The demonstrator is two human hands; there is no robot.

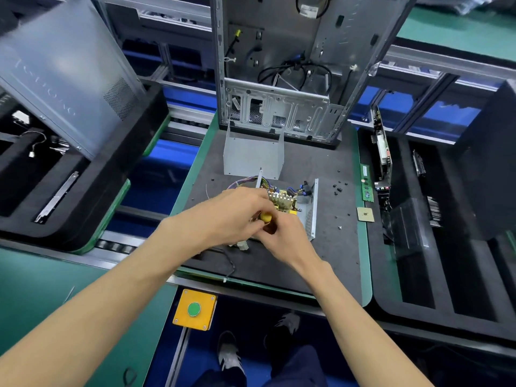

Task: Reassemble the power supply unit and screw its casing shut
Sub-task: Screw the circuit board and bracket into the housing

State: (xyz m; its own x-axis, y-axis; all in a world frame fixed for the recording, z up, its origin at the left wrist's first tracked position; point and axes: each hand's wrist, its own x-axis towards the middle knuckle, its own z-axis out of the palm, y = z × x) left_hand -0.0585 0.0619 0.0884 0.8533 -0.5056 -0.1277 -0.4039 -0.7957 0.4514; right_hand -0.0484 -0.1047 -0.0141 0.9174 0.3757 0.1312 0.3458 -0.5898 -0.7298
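My left hand [229, 216] covers the near left part of the open power supply unit [293, 208], so I can't see the board there. Of the screwdriver [265, 217] only the yellow handle top shows — shaft and tip are hidden between both hands. The computer case [279, 79] is cut off at the top edge. The loose screws [338, 189] are too small to count.
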